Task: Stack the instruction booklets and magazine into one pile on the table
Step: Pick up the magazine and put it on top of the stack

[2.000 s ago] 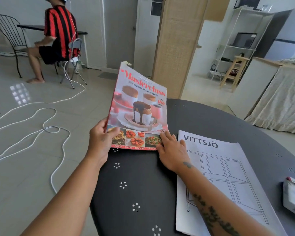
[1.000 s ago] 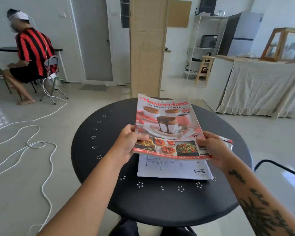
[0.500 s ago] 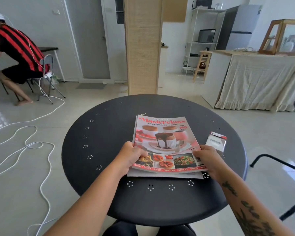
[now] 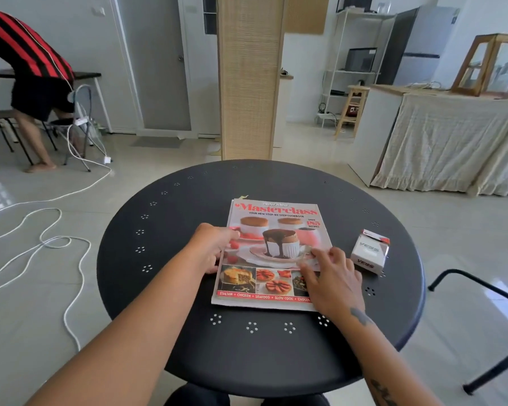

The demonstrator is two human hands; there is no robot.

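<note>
Head view: a glossy red-and-pink cookbook magazine (image 4: 272, 253) is squared flat atop pale booklet edges (image 4: 247, 303) on the round black metal table (image 4: 170, 288), left hand (image 4: 210, 249) curled at its spine, right hand (image 4: 332, 278) spread open on the cover. Stacking appears nearly finished; only release seems needed. A small white carton (image 4: 370, 251) lies just beside, unobstructing.

Bright daylight, floor glare, wide-angle edge distortion, sharp.

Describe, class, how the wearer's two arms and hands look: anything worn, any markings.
Both forearms are bare, with no sleeves, gloves, watch or rings visible. The left hand and its arm are unmarked. The right hand has a small dark tattoo at the wrist, with more dark tattooing further up the forearm.
</note>
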